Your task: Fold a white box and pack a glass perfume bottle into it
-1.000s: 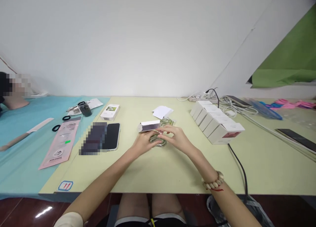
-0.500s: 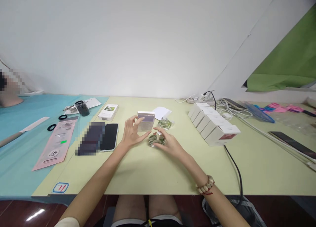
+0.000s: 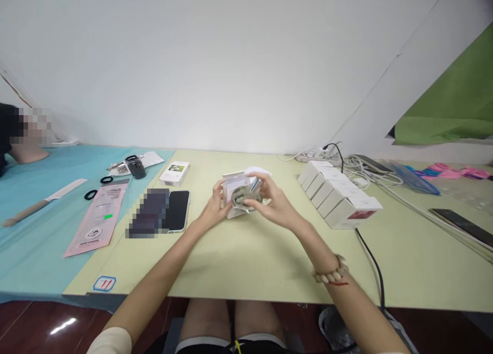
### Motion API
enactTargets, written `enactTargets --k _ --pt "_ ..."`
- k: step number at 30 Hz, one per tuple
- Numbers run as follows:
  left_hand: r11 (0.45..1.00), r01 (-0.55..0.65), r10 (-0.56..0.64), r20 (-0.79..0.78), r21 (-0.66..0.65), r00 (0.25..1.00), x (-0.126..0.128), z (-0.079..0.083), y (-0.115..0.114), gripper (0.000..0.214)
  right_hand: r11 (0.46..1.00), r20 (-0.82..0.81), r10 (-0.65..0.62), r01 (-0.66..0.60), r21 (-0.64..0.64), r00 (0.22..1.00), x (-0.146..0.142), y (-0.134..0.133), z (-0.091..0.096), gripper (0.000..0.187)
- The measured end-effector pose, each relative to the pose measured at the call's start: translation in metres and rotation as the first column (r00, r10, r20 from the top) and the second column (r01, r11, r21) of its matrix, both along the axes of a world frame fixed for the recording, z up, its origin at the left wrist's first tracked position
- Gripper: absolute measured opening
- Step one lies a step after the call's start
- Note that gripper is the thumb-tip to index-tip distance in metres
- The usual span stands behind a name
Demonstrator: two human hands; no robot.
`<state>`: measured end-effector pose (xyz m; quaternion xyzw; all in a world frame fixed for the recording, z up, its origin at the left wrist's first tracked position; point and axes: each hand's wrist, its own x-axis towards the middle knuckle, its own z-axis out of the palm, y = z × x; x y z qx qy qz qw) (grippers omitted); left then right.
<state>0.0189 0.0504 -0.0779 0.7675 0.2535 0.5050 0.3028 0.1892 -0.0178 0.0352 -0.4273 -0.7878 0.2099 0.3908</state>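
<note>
My left hand [image 3: 216,206] is closed on the side of a small white box [image 3: 231,212], which stands tilted on the table with its top flap up. In my right hand [image 3: 275,202] is a coiled green-and-white cable [image 3: 243,194] in what looks like clear wrap, with a shiny silvery part at its end. The coil is raised in front of the box and hides part of it. Fingers and thumb pinch it from the right. A second coil and white paper [image 3: 259,170] lie behind, mostly covered by my right hand.
A row of white boxes [image 3: 339,196] stands to the right, with cables and a power strip [image 3: 315,154] behind. On the left lie a phone [image 3: 178,211], a white box with a green picture [image 3: 175,173], a pink packet [image 3: 98,220] and a knife [image 3: 46,202]. Another person is at far left.
My right hand has picked the coil up off the table and brought it before the box. My left hand has closed on the box and tilted it. The view has shifted slightly.
</note>
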Motion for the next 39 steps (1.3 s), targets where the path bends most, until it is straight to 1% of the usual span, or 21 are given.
enactTargets --k 2,3,4,6,8,10,12,15,17,18,21,23,26,30,35,39 --pt "0.999 -0.007 0.007 -0.022 0.032 1.000 0.000 0.002 -0.002 0.061 0.998 -0.058 -0.031 0.034 0.058 0.998 -0.006 0.011 0.011 0.054" --pt "1.000 -0.011 0.011 -0.029 0.018 1.000 0.000 0.003 -0.003 0.060 0.994 -0.063 -0.056 0.062 0.087 0.996 -0.008 0.018 0.013 0.054" --pt "1.000 -0.008 0.008 -0.035 -0.006 0.999 -0.001 0.003 -0.003 0.058 0.989 -0.067 -0.082 0.089 0.121 0.994 -0.009 0.023 0.013 0.054" --pt "1.000 -0.001 0.000 -0.045 -0.031 0.999 -0.001 0.002 -0.002 0.058 0.977 -0.077 -0.094 0.107 0.185 0.993 -0.009 0.033 0.010 0.054" --pt "1.000 -0.001 0.001 -0.054 0.006 0.999 -0.001 0.001 0.000 0.056 0.971 -0.074 -0.087 0.101 0.219 0.994 -0.007 0.039 0.005 0.051" --pt "0.999 0.008 -0.005 -0.063 0.039 0.998 -0.001 -0.001 0.001 0.054 0.976 -0.051 -0.054 0.063 0.209 0.997 -0.002 0.041 0.001 0.048" --pt "0.999 0.040 -0.038 -0.064 0.032 0.997 -0.001 -0.001 0.002 0.052 0.987 -0.012 0.010 -0.008 0.163 1.000 0.003 0.042 0.001 0.047" --pt "0.996 0.077 -0.074 -0.074 0.041 0.995 -0.001 -0.001 0.001 0.053 0.985 0.133 0.109 -0.125 0.115 0.985 0.010 0.044 0.001 0.044" --pt "0.995 0.077 -0.071 -0.086 0.066 0.994 -0.002 0.000 0.001 0.056 0.980 0.228 0.138 -0.166 0.106 0.964 0.011 0.046 -0.002 0.040" --pt "0.994 0.075 -0.069 -0.087 0.076 0.994 -0.002 0.000 0.000 0.058 0.980 0.251 0.139 -0.170 0.106 0.958 0.011 0.047 -0.004 0.038" --pt "0.994 0.065 -0.058 -0.083 0.084 0.995 -0.003 -0.001 0.000 0.059 0.982 0.273 0.098 -0.138 0.131 0.957 0.009 0.047 -0.011 0.040" --pt "0.996 0.057 -0.051 -0.084 0.075 0.995 -0.003 -0.001 -0.001 0.058 0.978 0.314 0.047 -0.108 0.179 0.948 0.007 0.045 -0.016 0.042" --pt "0.996 0.048 -0.040 -0.101 0.079 0.994 -0.004 0.001 -0.002 0.055 0.956 0.374 -0.038 -0.076 0.285 0.926 0.005 0.041 -0.022 0.043" --pt "0.996 0.041 -0.026 -0.169 0.084 0.985 -0.005 0.006 -0.004 0.048 0.920 0.364 -0.116 -0.039 0.391 0.924 0.002 0.036 -0.030 0.042" --pt "0.996 0.046 -0.031 -0.170 0.082 0.985 -0.005 0.008 -0.005 0.042 0.913 0.341 -0.140 -0.011 0.407 0.930 0.000 0.037 -0.036 0.033" --pt "0.998 0.044 -0.036 -0.141 0.053 0.989 -0.002 0.003 -0.001 0.031 0.880 0.387 -0.155 -0.051 0.473 0.909 0.004 0.039 -0.042 0.026"
